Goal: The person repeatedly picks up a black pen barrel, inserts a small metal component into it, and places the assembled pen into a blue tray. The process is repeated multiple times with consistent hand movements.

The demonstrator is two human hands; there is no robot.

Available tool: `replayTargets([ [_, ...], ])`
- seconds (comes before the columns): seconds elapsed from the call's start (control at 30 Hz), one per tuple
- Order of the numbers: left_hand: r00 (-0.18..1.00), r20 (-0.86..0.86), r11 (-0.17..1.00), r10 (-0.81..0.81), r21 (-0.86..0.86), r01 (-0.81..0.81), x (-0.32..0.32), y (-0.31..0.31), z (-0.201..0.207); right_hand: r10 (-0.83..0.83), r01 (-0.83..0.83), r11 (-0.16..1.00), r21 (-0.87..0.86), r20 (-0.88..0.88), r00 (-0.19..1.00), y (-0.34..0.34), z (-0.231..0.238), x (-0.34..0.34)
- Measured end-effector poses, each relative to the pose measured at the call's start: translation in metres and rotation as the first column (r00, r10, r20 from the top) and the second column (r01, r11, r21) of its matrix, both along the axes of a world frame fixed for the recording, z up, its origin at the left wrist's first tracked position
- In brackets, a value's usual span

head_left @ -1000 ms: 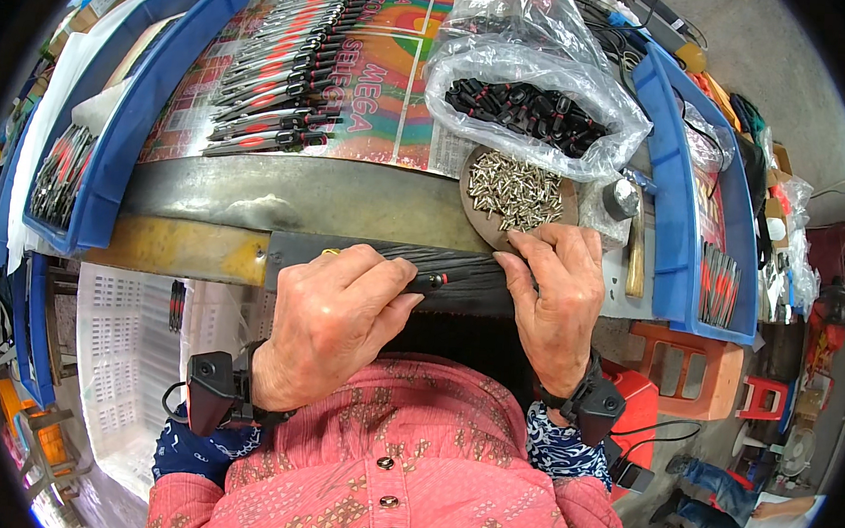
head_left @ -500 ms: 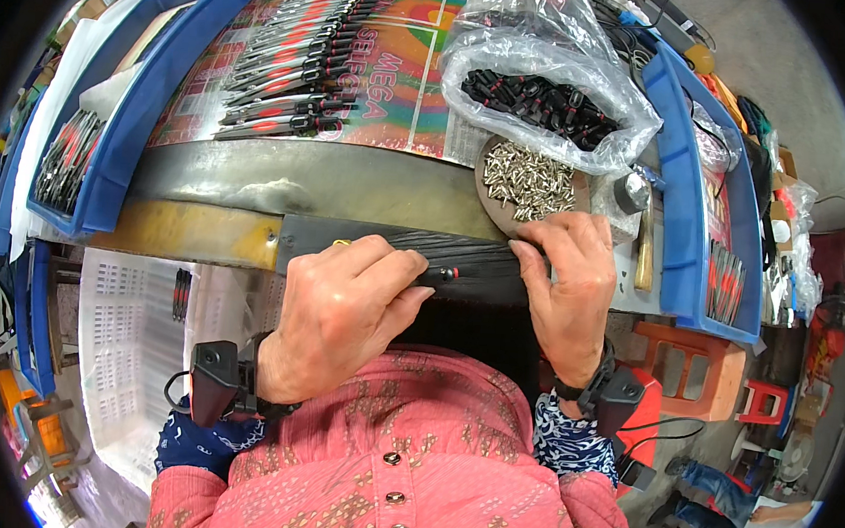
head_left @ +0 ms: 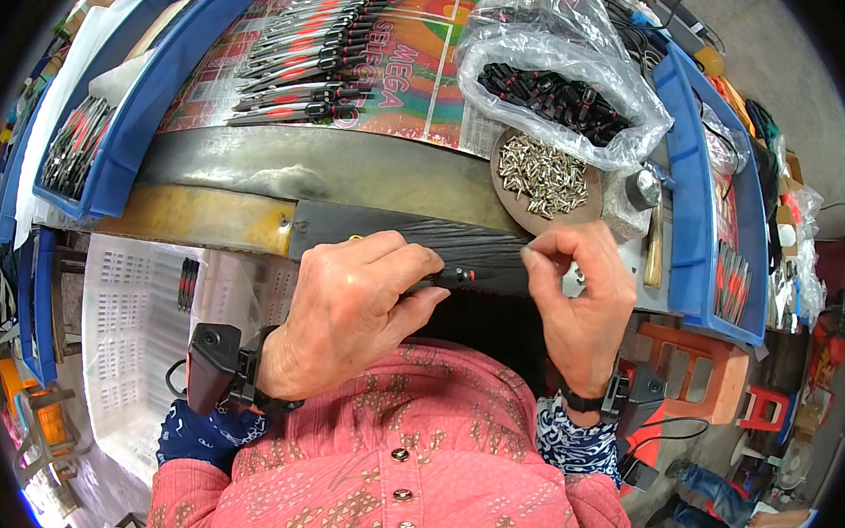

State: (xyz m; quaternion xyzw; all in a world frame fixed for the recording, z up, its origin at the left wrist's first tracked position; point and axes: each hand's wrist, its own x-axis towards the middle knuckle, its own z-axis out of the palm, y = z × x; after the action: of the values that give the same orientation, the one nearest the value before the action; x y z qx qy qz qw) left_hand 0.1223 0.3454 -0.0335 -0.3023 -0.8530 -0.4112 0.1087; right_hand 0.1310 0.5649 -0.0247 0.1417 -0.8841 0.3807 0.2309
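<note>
My left hand (head_left: 357, 308) is closed around a black pen part (head_left: 458, 275) with a red band near its end, which sticks out past thumb and forefinger over the bench edge. The rest of it is hidden in the fist. My right hand (head_left: 585, 303) is apart from it, thumb and forefinger pinched together. What they hold, if anything, is too small to make out. Just beyond the right hand sits a round brown dish (head_left: 511, 194) heaped with small silvery metal pieces (head_left: 544, 175). Under both hands lies a black pad (head_left: 333, 225) along the bench edge.
Behind the dish, a clear plastic bag (head_left: 633, 146) holds many black pen parts (head_left: 554, 98). Rows of black-and-red pens (head_left: 309, 63) lie on printed sheets. Blue trays (head_left: 149, 141) (head_left: 696, 213) flank the bench. A brush (head_left: 655, 244) lies right; a white basket (head_left: 127, 343) stands below left.
My right hand has drawn back from the edge of the dish, its thumb and forefinger closing together. My left hand keeps its grip on the black pen part. The whole view has shifted slightly.
</note>
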Motion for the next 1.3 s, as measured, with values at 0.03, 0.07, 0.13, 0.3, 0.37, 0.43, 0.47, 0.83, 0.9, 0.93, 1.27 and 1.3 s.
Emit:
replayTargets([
  [0.03,1.0,0.01,1.0,-0.002,0.0,0.002,0.0,0.0,0.0,0.03,-0.029,0.998,-0.058,0.009,1.0,-0.003,0.0,0.004],
  [0.07,1.0,0.013,1.0,-0.006,0.001,0.006,0.001,0.001,0.001,0.06,-0.058,0.991,-0.117,0.015,0.998,-0.007,0.0,0.009],
  [0.13,1.0,0.024,1.0,-0.01,-0.008,0.01,0.001,0.001,0.002,0.14,-0.139,0.969,-0.202,-0.01,0.99,-0.011,-0.002,0.011],
  [0.3,1.0,0.017,1.0,-0.016,0.024,0.015,0.003,0.003,0.005,0.269,-0.269,0.922,-0.28,-0.041,0.962,-0.017,-0.01,0.009],
  [0.37,1.0,0.01,1.0,-0.013,0.024,0.012,0.004,0.003,0.006,0.28,-0.26,0.897,-0.357,0.003,0.96,-0.02,-0.012,0.011],
  [0.43,1.0,0.004,1.0,-0.009,0.015,0.009,0.004,0.003,0.007,0.276,-0.25,0.889,-0.383,0.013,0.961,-0.022,-0.015,0.012],
  [0.47,1.0,0.005,1.0,-0.01,0.011,0.01,0.005,0.003,0.008,0.271,-0.243,0.889,-0.387,0.018,0.962,-0.023,-0.015,0.013],
  [0.83,1.0,0.015,0.999,-0.014,-0.03,0.014,0.007,0.004,0.01,0.242,-0.25,0.941,-0.23,-0.06,0.968,-0.023,-0.018,0.013],
  [0.9,1.0,0.002,0.999,-0.014,-0.029,0.014,0.008,0.004,0.01,0.224,-0.24,0.958,-0.158,-0.117,0.968,-0.024,-0.017,0.013],
  [0.93,1.0,-0.001,0.999,-0.01,-0.039,0.01,0.008,0.004,0.01,0.21,-0.228,0.965,-0.126,-0.141,0.968,-0.025,-0.017,0.014],
  [1.27,0.996,-0.084,0.997,0.01,-0.081,-0.016,0.011,0.007,0.005,0.189,-0.202,0.978,-0.051,-0.193,0.963,-0.028,-0.019,0.016],
  [1.3,0.995,-0.094,0.997,0.014,-0.073,-0.021,0.01,0.008,0.004,0.195,-0.213,0.973,-0.089,-0.18,0.964,-0.028,-0.02,0.016],
])
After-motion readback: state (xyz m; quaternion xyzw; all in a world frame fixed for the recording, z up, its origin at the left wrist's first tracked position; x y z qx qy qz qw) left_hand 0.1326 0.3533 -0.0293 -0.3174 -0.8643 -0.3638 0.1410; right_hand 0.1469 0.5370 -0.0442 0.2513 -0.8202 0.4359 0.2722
